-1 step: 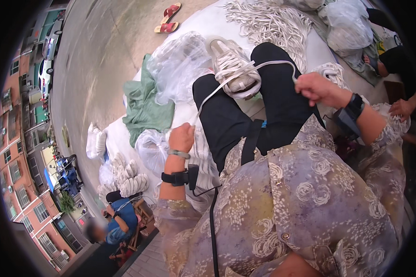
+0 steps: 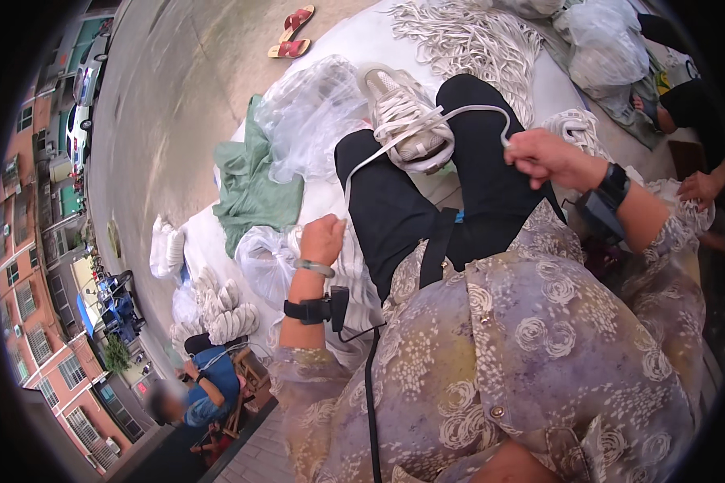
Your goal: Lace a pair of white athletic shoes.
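A beige and white sneaker (image 2: 415,133) rests between my knees, its toe toward me. White laces criss-cross its front, and the two loose ends spread out to either side. My left hand (image 2: 322,240) is closed on one end of the shoelace (image 2: 368,163), beside my left knee. The other end loops over my right knee into my right hand (image 2: 549,154), pinched between its fingers. Both lace ends hang with some slack between the shoe and my hands.
Many loose white laces (image 2: 475,48) lie on the white sheet beyond my knees. Clear plastic bags (image 2: 318,113) and a green cloth (image 2: 254,193) are at the left. Bundled white shoes (image 2: 225,310) sit near a person in blue (image 2: 213,378). At right, another person's hand (image 2: 701,189) shows.
My right hand has shifted slightly left, and its lace end bends more sharply. My left hand has moved slightly right; the lace on that side hangs looser. The sneaker stays in place.
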